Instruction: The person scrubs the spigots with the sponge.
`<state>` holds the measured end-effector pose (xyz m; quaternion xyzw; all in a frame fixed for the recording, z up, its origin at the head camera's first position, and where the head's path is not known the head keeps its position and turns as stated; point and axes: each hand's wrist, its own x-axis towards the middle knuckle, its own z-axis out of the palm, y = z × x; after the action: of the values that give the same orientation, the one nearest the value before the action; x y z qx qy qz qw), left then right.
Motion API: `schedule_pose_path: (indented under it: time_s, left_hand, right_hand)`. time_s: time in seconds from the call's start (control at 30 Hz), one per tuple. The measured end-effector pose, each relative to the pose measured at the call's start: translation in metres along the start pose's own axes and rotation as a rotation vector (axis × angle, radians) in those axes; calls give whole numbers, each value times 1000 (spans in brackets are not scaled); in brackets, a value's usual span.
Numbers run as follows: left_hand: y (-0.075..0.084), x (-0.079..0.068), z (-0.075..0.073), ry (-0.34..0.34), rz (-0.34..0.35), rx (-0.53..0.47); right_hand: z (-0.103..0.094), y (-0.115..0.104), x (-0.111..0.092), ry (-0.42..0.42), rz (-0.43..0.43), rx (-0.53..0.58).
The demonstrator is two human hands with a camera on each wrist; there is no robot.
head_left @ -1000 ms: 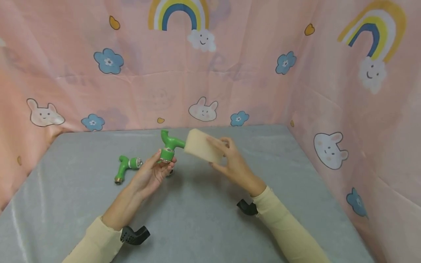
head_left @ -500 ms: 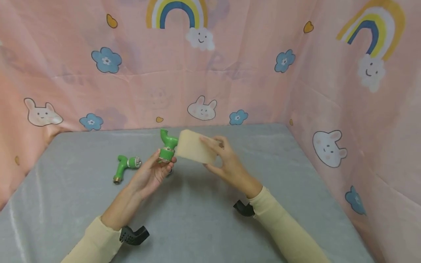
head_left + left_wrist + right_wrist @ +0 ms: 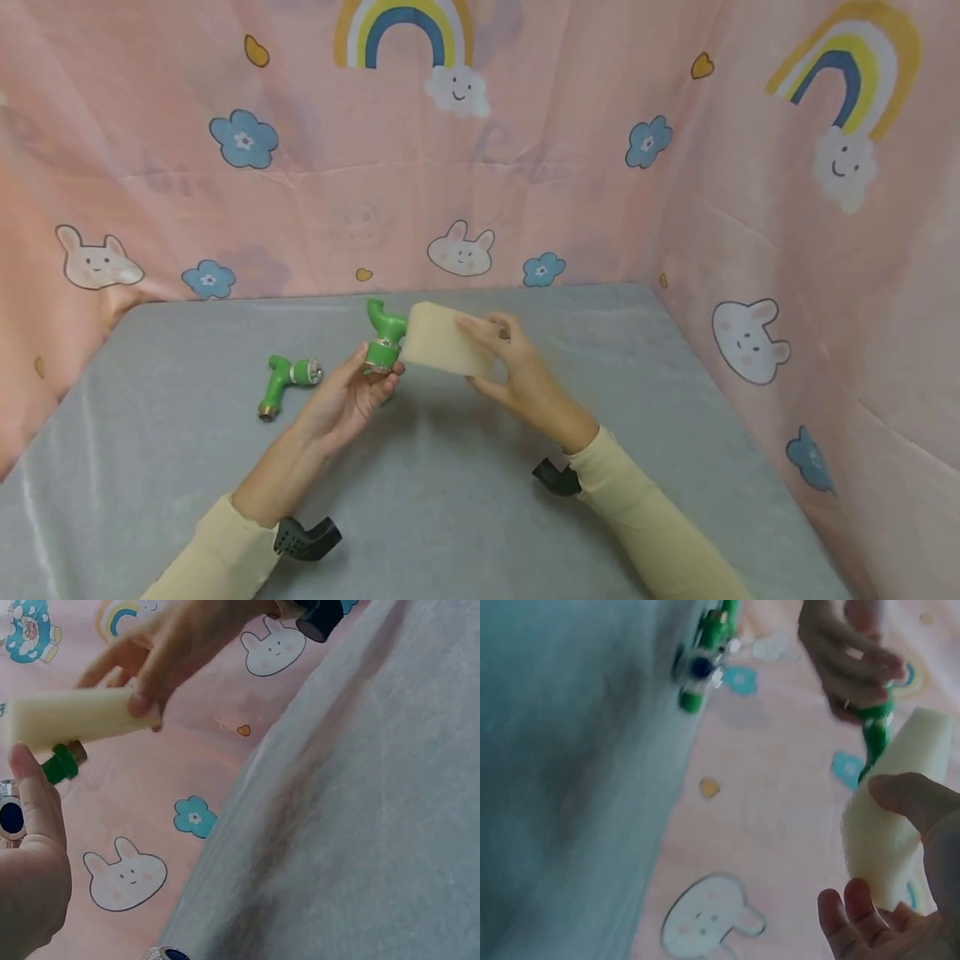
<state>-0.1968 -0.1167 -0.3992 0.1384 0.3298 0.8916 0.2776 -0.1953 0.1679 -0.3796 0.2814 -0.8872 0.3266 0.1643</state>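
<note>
My left hand (image 3: pixel 347 410) holds a green tap (image 3: pixel 383 355) by its collar, raised above the table with the curved end up. In my right hand (image 3: pixel 534 379), thumb and fingers grip a cream sponge block (image 3: pixel 447 340) by its right end. The sponge lies against the tap's side spout and hides most of it in the head view. From the left wrist, the spout's green and brassy tip (image 3: pixel 66 763) shows just under the sponge (image 3: pixel 82 716). The right wrist view has the sponge (image 3: pixel 889 825) between thumb and fingers, overlapping the spout.
A second green tap (image 3: pixel 282 383) lies on the grey table cover (image 3: pixel 465 500), left of my left hand. Black angled pieces (image 3: pixel 307 538) stick out at both sleeve cuffs. Pink printed cloth (image 3: pixel 525 192) walls the back and sides.
The sponge in my right hand has slid left along the spout toward the tap's body, covering more of it, then dipped slightly. My left hand keeps its hold on the tap, nearly still.
</note>
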Motion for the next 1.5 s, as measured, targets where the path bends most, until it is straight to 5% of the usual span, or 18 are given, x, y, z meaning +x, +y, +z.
schedule_pose_path:
  time_s: [0.13, 0.23, 0.37, 0.47, 0.57, 0.77, 0.9, 1.03, 1.2, 1.3, 1.5]
  left_hand:
    - [-1, 0, -1, 73, 0, 78]
    - [-4, 1, -2, 159, 3, 253]
    - [-10, 4, 4, 291, -13, 591]
    - [-14, 5, 11, 320, -19, 763]
    - [-16, 5, 16, 336, -8, 846]
    - [-15, 5, 15, 453, 58, 963]
    - [-14, 4, 15, 472, 124, 1064]
    - [-12, 3, 17, 503, 191, 1098]
    - [-8, 2, 20, 567, 261, 1106]
    - [-7, 2, 20, 543, 276, 1076]
    - [-7, 3, 16, 430, 298, 896]
  right_hand:
    - [-3, 16, 1, -11, 82, 5]
    - [-11, 17, 0, 44, 113, 2]
    - [-9, -7, -3, 135, 4, -38]
    - [0, -22, -3, 155, -108, -111]
    - [5, -22, -2, 177, -105, -176]
    - [-3, -14, -2, 258, 44, -190]
    - [-1, -19, -4, 228, -12, -142]
    - [5, -19, -4, 100, -15, -135]
    - [1, -8, -3, 64, 154, -119]
    - [-2, -7, -4, 89, 177, -52]
    - [10, -18, -1, 39, 84, 54]
